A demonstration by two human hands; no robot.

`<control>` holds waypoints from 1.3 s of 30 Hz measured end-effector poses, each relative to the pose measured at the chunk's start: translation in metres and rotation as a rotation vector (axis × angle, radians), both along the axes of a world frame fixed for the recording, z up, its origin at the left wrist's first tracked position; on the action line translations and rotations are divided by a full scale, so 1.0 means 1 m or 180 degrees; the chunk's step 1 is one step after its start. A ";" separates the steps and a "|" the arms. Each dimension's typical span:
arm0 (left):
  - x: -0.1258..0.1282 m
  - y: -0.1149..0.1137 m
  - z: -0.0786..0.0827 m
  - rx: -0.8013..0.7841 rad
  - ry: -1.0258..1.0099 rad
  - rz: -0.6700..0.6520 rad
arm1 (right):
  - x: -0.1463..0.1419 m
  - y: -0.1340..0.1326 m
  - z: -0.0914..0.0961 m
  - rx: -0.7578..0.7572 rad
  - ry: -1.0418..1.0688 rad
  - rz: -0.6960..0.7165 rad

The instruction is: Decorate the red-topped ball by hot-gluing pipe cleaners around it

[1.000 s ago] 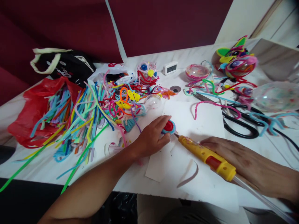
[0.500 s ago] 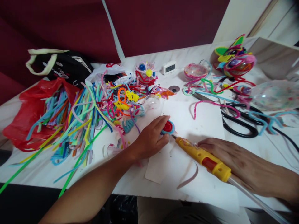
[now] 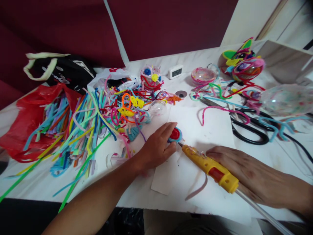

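My left hand (image 3: 160, 143) is closed on the edge of a small red and light-blue pipe-cleaner disc (image 3: 175, 133), which it holds against the white paper (image 3: 193, 120). From the right, my right hand (image 3: 234, 166) grips a yellow hot glue gun (image 3: 205, 163). The gun's metal nozzle points left and is at the lower right rim of the disc; whether it touches cannot be told. A clear glue stick (image 3: 259, 209) runs out of the gun's back end. My right fingers are mostly hidden behind the gun.
Black-handled scissors (image 3: 249, 132) lie to the right, near a clear plastic ball (image 3: 286, 99). Loose pipe cleaners (image 3: 88, 130) spill from a red bag (image 3: 22, 120) on the left. Behind stand a decorated ball (image 3: 151, 81), a white clock (image 3: 175, 72) and a clear bowl (image 3: 203, 75).
The glue gun has shifted slightly left, its nozzle now closer to the disc's rim. My left hand keeps its hold on the disc. The whole view has moved a little.
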State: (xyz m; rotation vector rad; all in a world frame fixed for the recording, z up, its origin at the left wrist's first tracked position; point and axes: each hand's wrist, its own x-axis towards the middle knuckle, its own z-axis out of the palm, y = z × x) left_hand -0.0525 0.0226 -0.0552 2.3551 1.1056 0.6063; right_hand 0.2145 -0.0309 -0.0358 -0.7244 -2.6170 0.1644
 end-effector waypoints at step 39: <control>0.000 0.001 0.001 -0.0068 -0.0071 0.0022 | -0.002 -0.001 0.003 -0.0103 0.0031 -0.0073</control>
